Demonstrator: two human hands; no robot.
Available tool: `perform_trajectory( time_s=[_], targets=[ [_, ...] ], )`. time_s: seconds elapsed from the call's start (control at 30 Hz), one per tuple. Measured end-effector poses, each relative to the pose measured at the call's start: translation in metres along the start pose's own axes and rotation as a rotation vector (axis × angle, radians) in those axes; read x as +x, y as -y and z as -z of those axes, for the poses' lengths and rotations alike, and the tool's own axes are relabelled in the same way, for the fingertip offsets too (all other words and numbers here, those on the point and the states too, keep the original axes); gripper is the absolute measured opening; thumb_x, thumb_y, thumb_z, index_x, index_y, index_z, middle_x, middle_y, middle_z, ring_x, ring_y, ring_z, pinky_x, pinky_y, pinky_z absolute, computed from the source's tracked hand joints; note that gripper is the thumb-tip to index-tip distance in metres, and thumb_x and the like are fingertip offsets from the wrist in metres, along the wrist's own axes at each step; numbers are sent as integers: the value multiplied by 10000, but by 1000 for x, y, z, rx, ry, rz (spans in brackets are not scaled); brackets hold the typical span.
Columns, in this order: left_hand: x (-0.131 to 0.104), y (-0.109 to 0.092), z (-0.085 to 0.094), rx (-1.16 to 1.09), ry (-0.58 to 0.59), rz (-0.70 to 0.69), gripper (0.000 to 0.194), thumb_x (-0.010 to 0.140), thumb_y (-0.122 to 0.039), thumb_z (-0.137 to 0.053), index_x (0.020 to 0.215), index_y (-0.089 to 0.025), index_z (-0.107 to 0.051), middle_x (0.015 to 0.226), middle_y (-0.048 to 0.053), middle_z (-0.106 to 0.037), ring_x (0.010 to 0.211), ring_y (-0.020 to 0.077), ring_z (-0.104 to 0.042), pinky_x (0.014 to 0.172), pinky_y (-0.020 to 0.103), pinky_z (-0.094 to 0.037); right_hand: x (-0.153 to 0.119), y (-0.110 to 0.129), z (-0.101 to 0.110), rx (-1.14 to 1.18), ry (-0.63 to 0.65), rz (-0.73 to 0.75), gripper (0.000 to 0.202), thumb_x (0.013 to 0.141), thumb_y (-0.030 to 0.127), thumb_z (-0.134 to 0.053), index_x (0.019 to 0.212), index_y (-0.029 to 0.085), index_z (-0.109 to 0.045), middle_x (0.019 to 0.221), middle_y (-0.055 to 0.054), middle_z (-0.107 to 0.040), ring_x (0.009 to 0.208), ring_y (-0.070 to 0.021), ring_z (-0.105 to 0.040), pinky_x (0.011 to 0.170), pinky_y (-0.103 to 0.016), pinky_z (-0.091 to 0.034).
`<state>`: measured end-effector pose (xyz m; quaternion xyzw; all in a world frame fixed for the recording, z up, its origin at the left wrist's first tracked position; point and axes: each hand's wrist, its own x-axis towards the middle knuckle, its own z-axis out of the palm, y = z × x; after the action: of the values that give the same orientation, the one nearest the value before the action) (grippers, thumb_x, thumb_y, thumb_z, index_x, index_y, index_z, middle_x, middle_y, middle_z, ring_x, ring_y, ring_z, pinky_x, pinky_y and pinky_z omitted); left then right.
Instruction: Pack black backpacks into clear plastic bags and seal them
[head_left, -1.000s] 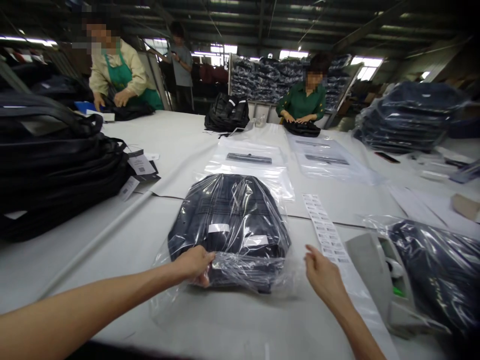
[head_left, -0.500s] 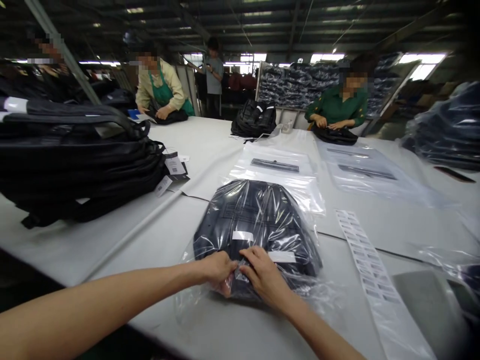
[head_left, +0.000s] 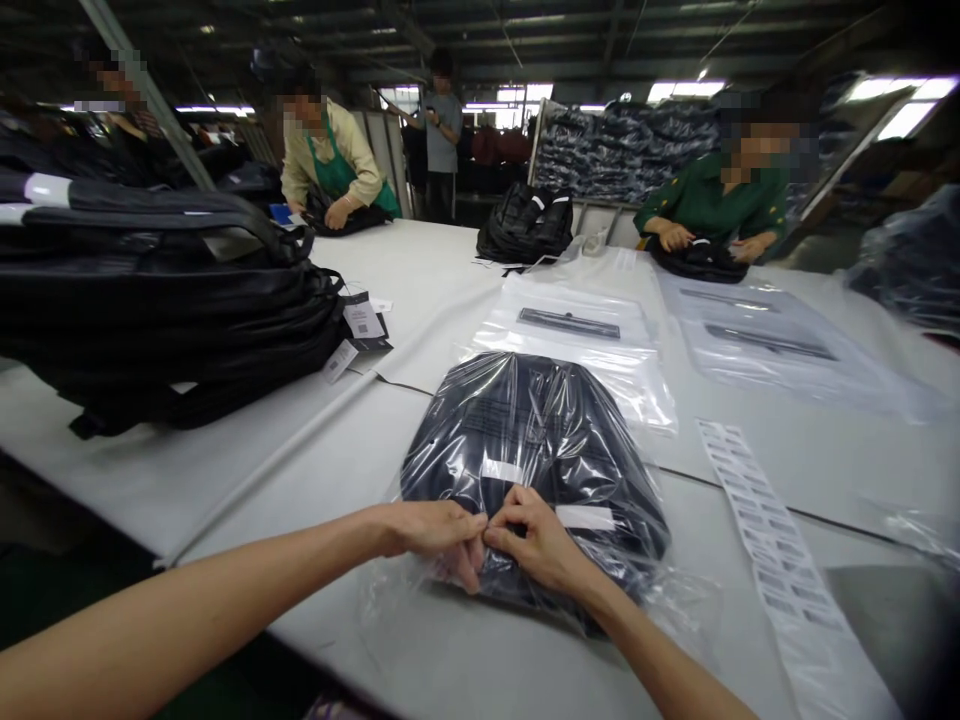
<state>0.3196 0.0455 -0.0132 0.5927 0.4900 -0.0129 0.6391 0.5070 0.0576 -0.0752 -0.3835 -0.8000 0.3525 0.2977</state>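
A black backpack [head_left: 540, 430] lies inside a clear plastic bag [head_left: 390, 590] on the white table, with two white straps or labels showing through. My left hand [head_left: 446, 540] is closed on the plastic at the front middle of the bag, some of its fingers seen through the film. Right beside it, my right hand [head_left: 532, 535] pinches the plastic with thumb and forefinger. The fingertips of both hands nearly meet.
Stacked black backpacks [head_left: 165, 300] with tags stand at the left. Flat clear bags [head_left: 570, 350] lie behind the wrapped backpack. A label sheet [head_left: 772, 540] runs along the right. Two people handle black bags across the table [head_left: 420, 270]; another person stands farther back.
My right fingers have drawn together into a pinch near my left hand. The view has shifted slightly, so the table items sit farther right.
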Motion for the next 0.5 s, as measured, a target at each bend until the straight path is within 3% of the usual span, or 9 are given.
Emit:
perform_trajectory(
  time_s=[0.1,0.17,0.23,0.33,0.43,0.5],
  targets=[
    [-10,-10,-4,98,-97,-72,691,834,-697,-232,902,-139,-635,820,86,-706,723,180,-606,694,263,-457,0,0,-2,-11,-26,11,241,847,355,-556,683,207,-654,757,0,-487,784,-148,-474,713,-286,-366],
    [-26,-15,-4,212,-211,-205,637,863,-645,-258,1103,-160,-595,1044,85,-669,932,202,-598,847,281,-432,0,1,-2,-15,-29,15,252,854,358,-545,682,199,-637,758,-2,-496,791,-152,-476,721,-290,-366],
    [-49,-9,-2,293,-368,-311,588,888,-591,-272,1283,-206,-474,1283,69,-536,1138,208,-504,984,294,-354,0,2,-2,-15,-25,17,248,853,354,-546,679,196,-627,759,-1,-499,799,-154,-479,732,-294,-367],
    [-84,34,2,472,-619,-360,726,815,-644,-406,1408,-246,-272,1427,76,-362,1288,260,-341,1066,370,-275,0,4,-1,5,-29,11,260,853,361,-542,668,193,-616,757,0,-492,800,-155,-484,742,-298,-373],
    [-98,102,-5,923,-803,-483,1155,509,-679,-707,1434,-289,-135,1481,132,-226,1320,387,-224,1079,556,-149,0,4,-1,28,-40,4,266,852,357,-540,659,188,-609,756,-2,-483,797,-156,-484,740,-300,-379],
    [-91,137,-14,1169,-901,-608,1064,530,-558,-777,1398,-374,-190,1502,125,-158,1310,389,-248,1051,632,-97,-1,2,-2,31,-42,9,266,852,357,-537,660,187,-610,758,-4,-484,796,-157,-482,744,-303,-381]
  ],
)
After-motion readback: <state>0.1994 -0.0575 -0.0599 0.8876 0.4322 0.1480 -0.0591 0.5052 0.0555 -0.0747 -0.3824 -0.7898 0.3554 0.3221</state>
